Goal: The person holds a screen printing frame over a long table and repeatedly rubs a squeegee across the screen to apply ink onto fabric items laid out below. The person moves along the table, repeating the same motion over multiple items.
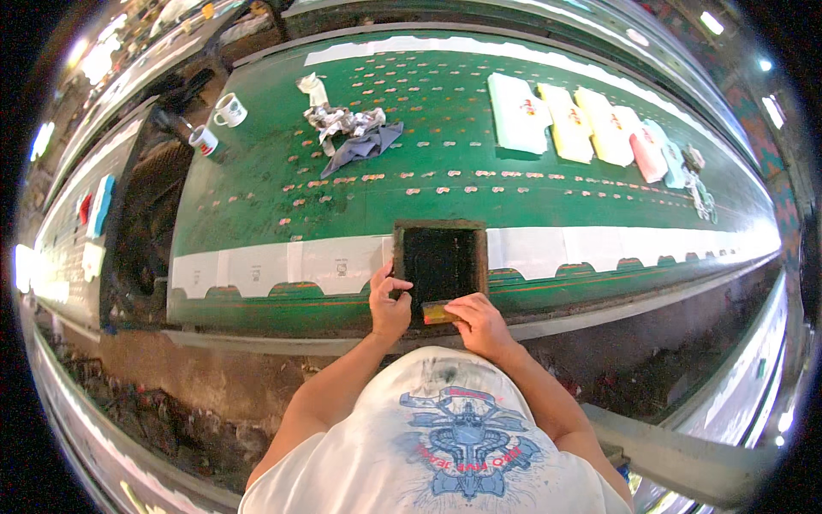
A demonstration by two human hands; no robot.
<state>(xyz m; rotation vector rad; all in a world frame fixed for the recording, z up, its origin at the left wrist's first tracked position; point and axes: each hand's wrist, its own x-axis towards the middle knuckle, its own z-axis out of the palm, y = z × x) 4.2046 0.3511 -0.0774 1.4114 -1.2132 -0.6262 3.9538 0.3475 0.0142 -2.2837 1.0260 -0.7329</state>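
Observation:
A small rectangular printing screen point(440, 225) with a dark mesh and a brown frame lies at the near edge of the green table. My left hand point(391, 301) is at its left side, fingers curled against the frame's near left part. In my right hand point(482, 324) is a short squeegee point(439, 313) with a yellowish and reddish body, held at its right end over the near part of the screen. White fabric pieces point(321, 264) lie in a row on both sides of the screen. Some pieces left of it carry small dark prints.
The long green table point(368, 193) carries rows of small marks. Two mugs point(229, 110) stand at its far left. Crumpled rags point(347, 128) lie beyond the screen. Stacks of pastel fabric pieces point(518, 111) sit at the far right. Another table point(81, 231) stands leftward across a gap.

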